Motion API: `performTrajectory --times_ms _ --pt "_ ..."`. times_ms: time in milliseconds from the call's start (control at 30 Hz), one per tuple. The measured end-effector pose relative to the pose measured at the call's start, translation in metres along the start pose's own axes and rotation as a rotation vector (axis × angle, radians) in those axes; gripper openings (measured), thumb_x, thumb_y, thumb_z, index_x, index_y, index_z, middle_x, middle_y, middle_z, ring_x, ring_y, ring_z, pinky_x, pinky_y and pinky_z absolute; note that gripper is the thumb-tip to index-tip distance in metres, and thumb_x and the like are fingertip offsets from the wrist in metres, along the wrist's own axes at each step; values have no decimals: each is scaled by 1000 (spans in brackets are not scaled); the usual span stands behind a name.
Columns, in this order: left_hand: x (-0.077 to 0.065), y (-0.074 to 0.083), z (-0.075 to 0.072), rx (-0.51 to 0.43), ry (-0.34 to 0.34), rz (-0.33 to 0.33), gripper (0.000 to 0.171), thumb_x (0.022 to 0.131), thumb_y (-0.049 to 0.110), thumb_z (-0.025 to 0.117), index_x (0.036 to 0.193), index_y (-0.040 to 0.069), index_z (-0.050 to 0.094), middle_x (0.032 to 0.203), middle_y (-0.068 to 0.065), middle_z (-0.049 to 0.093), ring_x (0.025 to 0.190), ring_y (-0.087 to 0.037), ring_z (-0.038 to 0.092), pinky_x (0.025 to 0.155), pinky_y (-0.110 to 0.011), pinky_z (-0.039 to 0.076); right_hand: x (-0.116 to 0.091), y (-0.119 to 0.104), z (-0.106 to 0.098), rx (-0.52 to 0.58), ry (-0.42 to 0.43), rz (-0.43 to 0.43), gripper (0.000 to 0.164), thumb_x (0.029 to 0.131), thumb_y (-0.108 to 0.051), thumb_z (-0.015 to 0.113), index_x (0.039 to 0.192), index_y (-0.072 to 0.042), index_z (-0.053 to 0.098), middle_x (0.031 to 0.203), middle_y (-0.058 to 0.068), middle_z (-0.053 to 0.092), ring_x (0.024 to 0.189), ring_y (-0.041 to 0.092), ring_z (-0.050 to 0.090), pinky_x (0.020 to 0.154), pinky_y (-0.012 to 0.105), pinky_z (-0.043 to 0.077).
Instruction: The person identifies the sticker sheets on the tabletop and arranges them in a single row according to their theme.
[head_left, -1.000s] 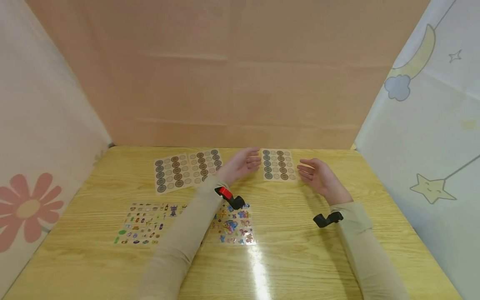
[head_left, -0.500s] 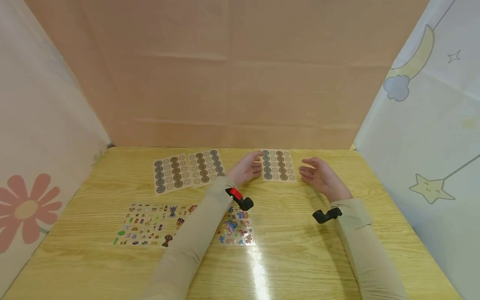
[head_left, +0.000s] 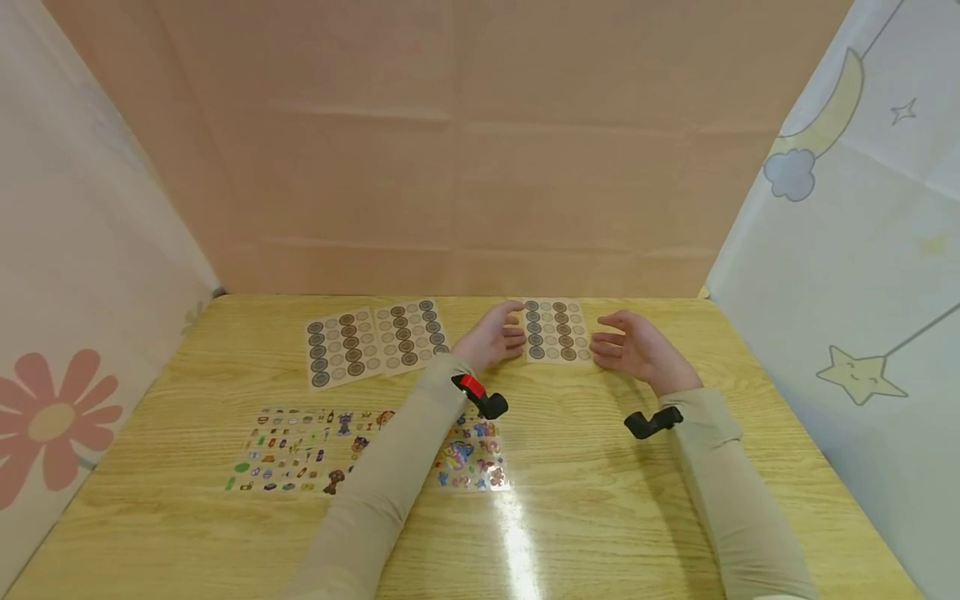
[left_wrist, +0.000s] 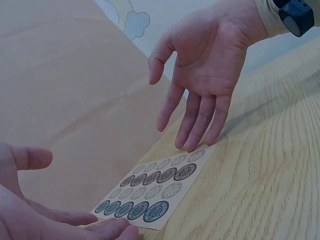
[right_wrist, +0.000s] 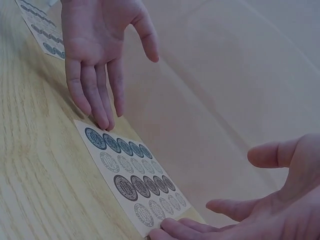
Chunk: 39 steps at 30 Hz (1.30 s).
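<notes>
A sticker sheet printed with rows of round stamp designs [head_left: 555, 332] lies flat near the back of the table. My left hand [head_left: 491, 337] is at its left edge, fingers extended and palm turned inward. On the opposite side, my right hand [head_left: 637, 354] has its fingertips at the right edge, thumb held apart. In the left wrist view, the right hand [left_wrist: 210, 65] reaches down with straight fingers to the sheet [left_wrist: 150, 187]. The right wrist view shows the left hand [right_wrist: 97, 55] likewise at the far end of the sheet [right_wrist: 135, 175]. Neither hand grips anything.
Two similar round-stamp sheets [head_left: 341, 346] lie side by side at the back left. Clear sheets of small colourful stickers [head_left: 292, 450] lie nearer the front, partly hidden by the left forearm. A tan backdrop [head_left: 450, 150] rises behind the table [head_left: 585, 492], with patterned side walls.
My left hand has moved slightly right and settled at the sheet's left edge. My right hand shifted a little right, then back left to the right edge. The sheets look unmoved.
</notes>
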<state>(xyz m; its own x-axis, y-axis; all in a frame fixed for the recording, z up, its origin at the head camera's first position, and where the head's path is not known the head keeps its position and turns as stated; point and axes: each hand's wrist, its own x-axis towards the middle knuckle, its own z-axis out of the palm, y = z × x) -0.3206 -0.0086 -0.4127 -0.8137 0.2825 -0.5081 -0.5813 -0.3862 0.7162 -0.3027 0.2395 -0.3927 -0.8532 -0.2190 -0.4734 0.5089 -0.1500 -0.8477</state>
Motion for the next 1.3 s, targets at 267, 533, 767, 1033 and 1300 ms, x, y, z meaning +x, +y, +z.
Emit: performTrajectory --times_ms 267,533,767,1033,1300 --pt "-1 1 -3 -44 1 -24 72 92 29 61 146 -5 27 146 -26 31 132 -38 34 109 -45 31 -3 0 -1 12 1 37 28 102 -26 37 126 -12 40 150 23 13 132 36 27 111 49 25" --pt "0 0 -8 -26 26 -48 60 94 23 58 142 -5 34 139 -25 40 124 -36 44 104 -40 38 -1 4 -8 -4 -32 57 58 102 -27 34 151 -4 13 150 22 19 130 32 31 107 43 31" --pt "1 -5 -14 45 22 -30 37 97 6 51 132 -7 49 121 -22 54 100 -26 55 98 -35 44 2 14 -12 -93 -37 21 48 104 -22 35 146 0 27 130 15 47 108 21 54 90 32 46" --pt "-1 -16 -20 158 22 38 13 92 -5 57 103 -9 61 82 -11 60 68 -15 56 69 -23 48 3 30 -11 -125 -100 -31 55 103 -8 40 149 8 14 107 4 60 88 11 61 76 22 49" --pt "-15 -21 -23 330 -2 90 18 93 1 60 110 -4 62 88 -9 64 76 -15 60 79 -29 52 -8 35 -6 -102 -121 -62 52 103 -4 38 148 9 15 100 3 64 83 11 63 70 22 52"
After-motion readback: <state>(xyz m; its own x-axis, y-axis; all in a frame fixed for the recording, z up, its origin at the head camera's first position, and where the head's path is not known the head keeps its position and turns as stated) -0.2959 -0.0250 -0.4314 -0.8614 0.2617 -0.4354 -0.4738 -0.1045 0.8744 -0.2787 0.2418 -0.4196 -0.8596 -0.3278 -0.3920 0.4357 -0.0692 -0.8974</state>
